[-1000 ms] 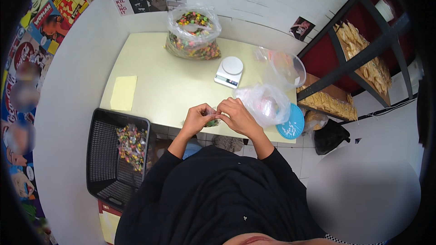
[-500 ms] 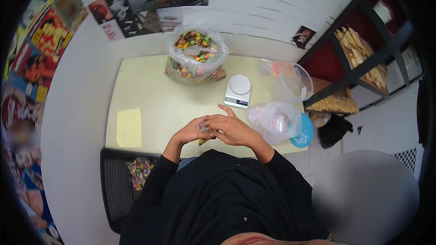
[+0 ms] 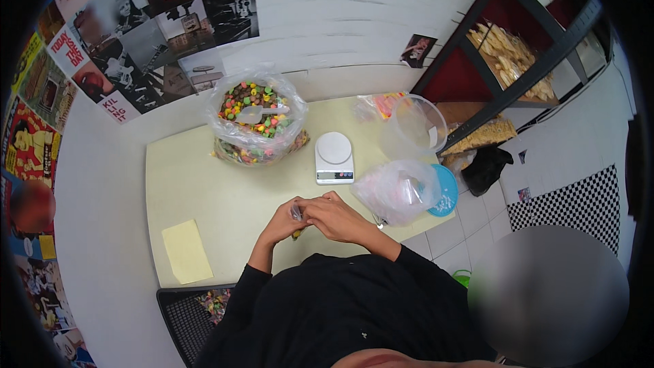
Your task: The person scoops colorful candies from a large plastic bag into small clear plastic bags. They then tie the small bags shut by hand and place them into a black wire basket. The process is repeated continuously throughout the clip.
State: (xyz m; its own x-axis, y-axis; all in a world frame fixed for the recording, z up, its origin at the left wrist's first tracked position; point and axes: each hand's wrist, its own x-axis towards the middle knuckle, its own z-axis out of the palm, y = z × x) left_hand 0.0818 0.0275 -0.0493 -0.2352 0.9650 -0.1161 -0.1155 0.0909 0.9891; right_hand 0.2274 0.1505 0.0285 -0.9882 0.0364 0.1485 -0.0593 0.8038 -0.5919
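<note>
Close to my body, at the near edge of the table, both hands meet on a small clear plastic bag [image 3: 296, 213]. My left hand [image 3: 278, 225] is closed round the bag, and a bit of its colourful filling peeks out below. My right hand [image 3: 337, 219] is closed at the neck of the bag, fingers bent; its fingertips are partly hidden. Beyond the hands stands a white kitchen scale [image 3: 334, 176] with nothing on its round plate. Farther left sits a big open clear bag of colourful candies [image 3: 228, 146], a clear scoop [image 3: 253, 114] lying on top of them.
Right of the hands lies a translucent bag of pinkish contents [image 3: 395, 191], overlapping a blue lid [image 3: 446, 191]. Behind it stands a clear tub [image 3: 409, 126]. Yellow paper [image 3: 187, 252] lies at left. A black basket [image 3: 178, 324] below holds small filled bags. Shelves [image 3: 504, 105] rise at right.
The view has shifted, so the table sits lower and farther left. My right hand's raised index finger has folded down, and its fingers have drawn in on the small bag.
</note>
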